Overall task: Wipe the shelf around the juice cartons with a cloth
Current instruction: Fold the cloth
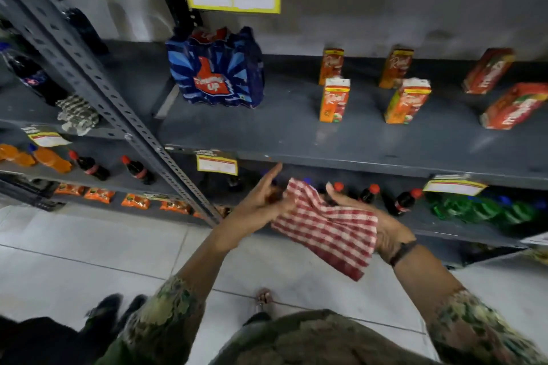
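Both hands — left hand [261, 201], right hand [376, 222] — around checked cloth [326, 228], below shelf [296, 139].

Your sleeves [175, 302] end short of the wrists and carry a busy mottled print in olive green, cream and dark tones, and the same printed cloth covers your torso [311, 338] at the bottom of the view. On your right wrist you wear a thin dark band [403, 252], like a strap or bracelet. Below your left arm, a sandalled foot [264, 298] shows on the pale floor tiles.
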